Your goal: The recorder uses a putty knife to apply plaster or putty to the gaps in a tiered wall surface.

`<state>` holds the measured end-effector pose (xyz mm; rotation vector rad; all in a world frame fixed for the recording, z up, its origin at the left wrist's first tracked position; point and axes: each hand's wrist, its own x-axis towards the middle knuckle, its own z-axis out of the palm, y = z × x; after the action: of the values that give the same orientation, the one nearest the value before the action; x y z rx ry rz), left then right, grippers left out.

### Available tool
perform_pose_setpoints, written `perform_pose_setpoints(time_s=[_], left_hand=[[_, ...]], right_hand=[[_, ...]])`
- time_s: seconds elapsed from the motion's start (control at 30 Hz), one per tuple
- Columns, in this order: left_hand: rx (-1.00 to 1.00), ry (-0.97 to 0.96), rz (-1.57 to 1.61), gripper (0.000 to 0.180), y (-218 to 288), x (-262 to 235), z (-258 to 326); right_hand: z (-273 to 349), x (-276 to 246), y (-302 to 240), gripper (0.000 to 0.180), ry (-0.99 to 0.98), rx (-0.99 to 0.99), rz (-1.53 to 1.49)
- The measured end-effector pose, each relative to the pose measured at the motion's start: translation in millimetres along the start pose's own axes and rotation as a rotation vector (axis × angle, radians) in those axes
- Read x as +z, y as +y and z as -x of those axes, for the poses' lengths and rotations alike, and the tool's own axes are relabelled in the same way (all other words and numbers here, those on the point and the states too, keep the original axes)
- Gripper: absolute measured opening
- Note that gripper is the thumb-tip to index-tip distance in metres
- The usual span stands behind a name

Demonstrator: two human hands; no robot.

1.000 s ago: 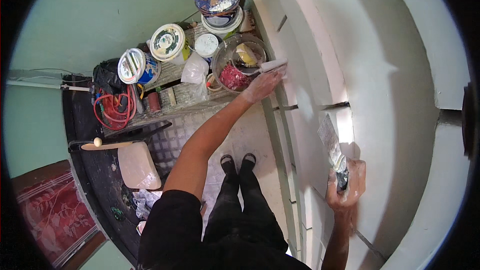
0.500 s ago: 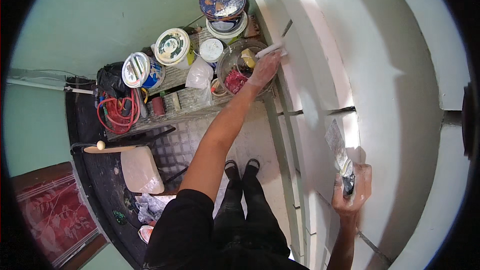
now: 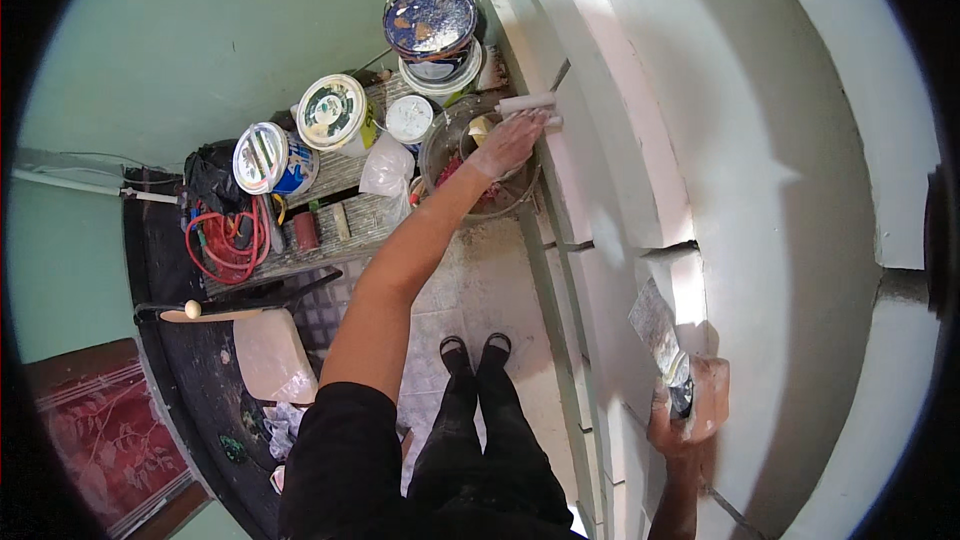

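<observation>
Grasping differently shaped things, the two hands work at opposite ends of a long reach. The left hand (image 3: 507, 143), arm extended, appears closed on a white roll-shaped piece (image 3: 526, 102) beside the pale wall (image 3: 745, 150); whether the piece touches the wall cannot be told, nor whether it is a roll or a folded sheet. The right hand (image 3: 705, 402), nearer the body, is clenched around the dark handle of a scraper (image 3: 656, 325), whose broad, smeared blade points away from the person alongside the wall. The step in hand is judged to be left-hand work with the white piece, the scraper being held in reserve. The next move would call for a firm left grip and a wrist kept clear of the clear tub (image 3: 430, 155) just below, which contains a yellow item (image 3: 480, 130) and reddish material. Farther out, on a plank bench (image 3: 362, 223), stand a small white lidded tub (image 3: 409, 120), a white plastic bag (image 3: 386, 170) and a dark-lidded bucket (image 3: 431, 20) stacked upon another; red hose (image 3: 262, 230) lies coiled at the far left.
</observation>
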<state>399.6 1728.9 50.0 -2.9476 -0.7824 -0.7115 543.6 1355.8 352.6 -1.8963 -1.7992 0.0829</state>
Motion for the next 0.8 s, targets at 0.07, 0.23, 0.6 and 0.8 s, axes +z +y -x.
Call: perform_pose_setpoints(time_s=[0.07,0.23,0.6,0.8], left_hand=[[-0.022,-0.084,-0.032,0.049,-34.2,-1.9,3.4],[-0.130,-0.157,0.099,0.057,-40.2,-4.7,-10.8],[-0.080,0.031,0.102,0.052,-32.7,4.0,14.0],[0.109,-0.015,0.123,0.058,73.6,-29.1,36.2]], right_hand=[[-0.8,1.7,-4.3,0.034,-0.005,-0.026,-0.018],[-1.4,-1.0,-3.6,0.033,-0.026,-0.001,-0.004],[-2.8,0.7,-10.7,0.027,-0.036,0.039,-0.066],[-3.2,-0.3,-10.2,0.028,-0.005,0.039,-0.045]])
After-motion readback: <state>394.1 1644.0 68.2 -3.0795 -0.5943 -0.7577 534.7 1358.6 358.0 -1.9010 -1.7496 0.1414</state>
